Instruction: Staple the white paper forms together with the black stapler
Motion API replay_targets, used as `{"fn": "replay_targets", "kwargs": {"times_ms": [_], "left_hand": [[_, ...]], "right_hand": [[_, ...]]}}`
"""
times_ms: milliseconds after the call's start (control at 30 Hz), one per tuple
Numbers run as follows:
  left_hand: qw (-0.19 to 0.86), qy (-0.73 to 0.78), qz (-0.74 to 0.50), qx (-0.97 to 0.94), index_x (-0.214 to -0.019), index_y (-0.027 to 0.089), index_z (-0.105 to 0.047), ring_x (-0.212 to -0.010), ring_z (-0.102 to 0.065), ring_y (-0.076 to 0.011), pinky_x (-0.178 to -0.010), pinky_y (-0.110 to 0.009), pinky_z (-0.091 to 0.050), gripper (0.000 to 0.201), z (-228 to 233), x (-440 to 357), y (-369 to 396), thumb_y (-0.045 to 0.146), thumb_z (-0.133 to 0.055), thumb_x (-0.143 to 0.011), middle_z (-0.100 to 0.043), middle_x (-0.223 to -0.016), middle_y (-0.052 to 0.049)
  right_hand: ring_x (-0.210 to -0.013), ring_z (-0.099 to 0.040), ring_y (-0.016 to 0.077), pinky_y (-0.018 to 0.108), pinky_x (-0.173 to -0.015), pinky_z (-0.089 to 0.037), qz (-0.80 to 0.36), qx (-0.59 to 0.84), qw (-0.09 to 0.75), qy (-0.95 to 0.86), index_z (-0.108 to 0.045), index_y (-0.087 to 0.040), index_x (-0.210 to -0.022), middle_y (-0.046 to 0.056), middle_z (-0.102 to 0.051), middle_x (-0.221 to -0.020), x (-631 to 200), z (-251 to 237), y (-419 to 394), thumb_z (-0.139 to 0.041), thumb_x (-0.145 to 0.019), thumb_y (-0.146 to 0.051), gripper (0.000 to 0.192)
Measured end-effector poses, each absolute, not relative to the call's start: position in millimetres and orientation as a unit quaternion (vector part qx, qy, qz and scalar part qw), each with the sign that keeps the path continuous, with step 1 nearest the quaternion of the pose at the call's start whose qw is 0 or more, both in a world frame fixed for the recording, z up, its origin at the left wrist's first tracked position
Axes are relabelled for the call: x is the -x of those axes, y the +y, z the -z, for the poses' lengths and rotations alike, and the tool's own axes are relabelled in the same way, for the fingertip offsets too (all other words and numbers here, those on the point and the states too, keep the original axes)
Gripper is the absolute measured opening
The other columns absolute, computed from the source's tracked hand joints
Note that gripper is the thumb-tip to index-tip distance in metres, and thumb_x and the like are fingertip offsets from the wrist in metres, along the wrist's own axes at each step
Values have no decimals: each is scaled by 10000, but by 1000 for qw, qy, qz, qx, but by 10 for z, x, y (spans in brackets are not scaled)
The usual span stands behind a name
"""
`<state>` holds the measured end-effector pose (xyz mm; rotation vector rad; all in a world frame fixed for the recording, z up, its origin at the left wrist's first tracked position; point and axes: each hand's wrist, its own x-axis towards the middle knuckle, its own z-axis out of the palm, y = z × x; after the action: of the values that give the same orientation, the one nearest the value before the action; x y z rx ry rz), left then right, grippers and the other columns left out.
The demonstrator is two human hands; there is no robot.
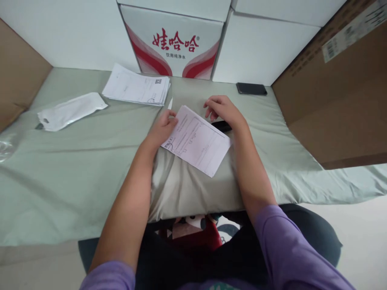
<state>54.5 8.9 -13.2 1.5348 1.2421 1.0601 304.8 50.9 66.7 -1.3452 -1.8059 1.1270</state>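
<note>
My left hand is closed on the left edge of a small stack of printed papers, thumb on top. The stack lies at a slant near the front of the cloth-covered table, and a round stamp shows at its left corner. Just past the papers' upper right edge hovers my right hand, fingers loosely bent and apart, with nothing seen in them. Below that hand is a black object, partly covered by the papers and the wrist, so its kind is unclear.
Another stack of printed papers lies at the back left. Left of it is a white plastic packet. A black phone rests at the back right. White cartons line the back, and brown cardboard boxes flank both sides.
</note>
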Motion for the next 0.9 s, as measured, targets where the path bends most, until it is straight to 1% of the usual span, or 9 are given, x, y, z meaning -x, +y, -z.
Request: {"fn": "replay_targets", "kwargs": {"times_ms": [133,233,300,400,467,533,667,800,900], "left_hand": [[388,486,-553,-554,-1080,232,-613,-703,-678,-196,-665,-341,-566,364,165,-352,209,510,-663,-850,-643,-706,-3],[344,483,-615,-520,-1040,224,-639,-777,-687,-202,-729,-345,-576,414,130,-263,236,569,-696,-819,-659,-740,-15],[323,483,-638,-506,-1001,232,-634,-799,-687,-197,-741,-333,-576,423,99,-250,229,612,-686,-822,-661,-754,-13],[291,483,-661,-495,-967,244,-605,-831,-686,-189,-742,-311,-571,452,61,-278,204,675,-648,-838,-662,-786,-14],[261,484,-676,-491,-968,244,-585,-868,-687,-189,-750,-301,-566,483,43,-301,188,714,-597,-859,-674,-835,-25],[245,485,-684,-487,-974,242,-572,-904,-690,-194,-756,-299,-565,512,31,-313,177,743,-549,-873,-687,-884,-35],[276,475,-681,-485,-995,254,-569,-949,-693,-201,-768,-304,-570,520,26,-309,168,757,-552,-864,-706,-937,-43],[280,465,-683,-489,-1056,254,-583,-958,-703,-211,-776,-329,-580,560,17,-312,158,775,-554,-853,-719,-951,-58],[272,467,-688,-485,-1084,246,-597,-994,-710,-226,-808,-348,-590,605,-1,-331,153,794,-571,-828,-727,-982,-75]], "right_hand": [[-544,-581,141,262,-503,-468,-445,500,270,-692,-642,-214,-772,2,-637,-608,-3116,-765,454,-711,-851,-572,373],[-583,-598,153,264,-513,-459,-435,497,247,-709,-658,-211,-725,-9,-641,-616,-3136,-826,407,-745,-816,-541,353],[-637,-628,171,273,-547,-483,-442,490,242,-711,-672,-211,-722,-6,-661,-650,-3134,-848,387,-768,-792,-516,327],[-711,-658,194,293,-593,-528,-462,477,277,-694,-690,-225,-774,-1,-680,-703,-3128,-843,384,-790,-763,-498,290],[-732,-662,201,309,-609,-555,-470,474,309,-678,-691,-237,-815,4,-682,-724,-3132,-827,394,-805,-746,-479,276],[-747,-665,208,329,-631,-579,-475,471,322,-670,-685,-241,-845,13,-685,-743,-3141,-810,406,-824,-727,-444,273],[-804,-675,224,370,-694,-604,-474,462,328,-674,-673,-232,-896,25,-697,-778,-3137,-788,428,-829,-725,-404,288],[-873,-671,219,356,-730,-586,-430,462,372,-681,-662,-229,-951,26,-706,-857,-3094,-766,454,-758,-804,-476,303],[-879,-660,207,327,-715,-561,-389,465,396,-689,-639,-231,-958,28,-689,-888,-3063,-738,489,-693,-850,-564,355]]}}
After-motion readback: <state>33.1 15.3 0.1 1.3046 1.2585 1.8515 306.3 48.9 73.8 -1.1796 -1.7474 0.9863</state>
